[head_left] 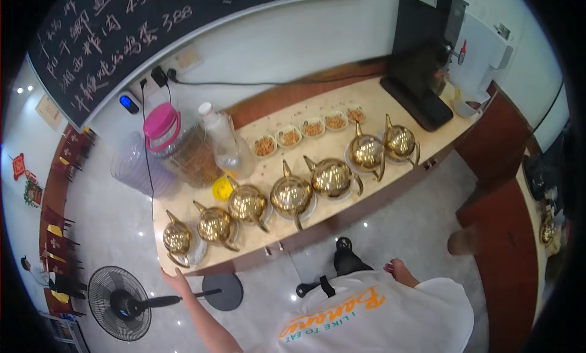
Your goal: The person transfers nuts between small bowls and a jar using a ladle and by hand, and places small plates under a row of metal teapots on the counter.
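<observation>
My left hand (177,282) rests at the near left corner of the wooden counter (311,228). Its fingers are apart on the edge, with nothing held. Closest to it stands a shiny gold teapot (177,237) on a white saucer (198,253). More gold teapots, among them a larger teapot (292,196) in the middle and a far right teapot (400,141), form a row along the counter's front. My right hand (403,272) hangs beside my body, away from the counter, fingers loosely bent and slightly apart. I see nothing in it.
Small dishes of orange-brown snack (289,135) line the back. A large jar with a pink lid (160,120), a clear plastic bottle (218,136) and a yellow lid (223,188) stand left. A black tray (418,102) lies right. On the floor is a fan (120,303).
</observation>
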### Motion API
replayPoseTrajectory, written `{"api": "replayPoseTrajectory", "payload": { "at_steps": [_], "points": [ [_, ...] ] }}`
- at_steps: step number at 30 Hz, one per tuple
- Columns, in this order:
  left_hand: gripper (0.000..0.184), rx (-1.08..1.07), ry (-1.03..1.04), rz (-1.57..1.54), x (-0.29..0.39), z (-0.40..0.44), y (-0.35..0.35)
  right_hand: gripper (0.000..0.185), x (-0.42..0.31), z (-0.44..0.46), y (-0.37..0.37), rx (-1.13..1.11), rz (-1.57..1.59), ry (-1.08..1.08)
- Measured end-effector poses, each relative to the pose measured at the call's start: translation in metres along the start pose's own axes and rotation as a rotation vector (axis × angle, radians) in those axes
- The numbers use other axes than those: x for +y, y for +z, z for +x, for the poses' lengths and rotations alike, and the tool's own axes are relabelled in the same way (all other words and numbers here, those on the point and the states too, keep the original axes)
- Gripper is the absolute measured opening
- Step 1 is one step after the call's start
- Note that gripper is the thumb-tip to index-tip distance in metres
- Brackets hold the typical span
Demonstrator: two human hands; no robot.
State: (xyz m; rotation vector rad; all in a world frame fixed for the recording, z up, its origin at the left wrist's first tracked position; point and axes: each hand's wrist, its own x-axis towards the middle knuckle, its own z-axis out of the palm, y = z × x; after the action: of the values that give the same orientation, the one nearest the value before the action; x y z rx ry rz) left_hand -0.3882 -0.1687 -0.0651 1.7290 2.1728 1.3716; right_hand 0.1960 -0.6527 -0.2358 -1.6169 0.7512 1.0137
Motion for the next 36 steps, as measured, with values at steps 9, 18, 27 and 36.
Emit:
{"api": "replayPoseTrajectory", "payload": {
  "at_steps": [9,18,27,36],
  "points": [
    [0.037,-0.064,-0.437,-0.341,0.017,0.031,0.038,0.025,-0.144,0.054,-0.019,-0.029,0.045,0.043],
    [0.029,0.035,-0.299,-0.052,0.047,-0.020,0.039,0.022,-0.215,0.098,-0.018,0.140,-0.001,-0.168],
    [0.022,0.529,-0.299,-0.135,0.098,-0.043,0.005,0.038,-0.281,-0.048,0.065,0.553,0.182,-0.619],
    [0.022,0.103,-0.324,-0.608,0.263,-0.068,0.012,0.047,-0.328,-0.236,0.246,-0.253,0.384,-1.221]
  ]
}}
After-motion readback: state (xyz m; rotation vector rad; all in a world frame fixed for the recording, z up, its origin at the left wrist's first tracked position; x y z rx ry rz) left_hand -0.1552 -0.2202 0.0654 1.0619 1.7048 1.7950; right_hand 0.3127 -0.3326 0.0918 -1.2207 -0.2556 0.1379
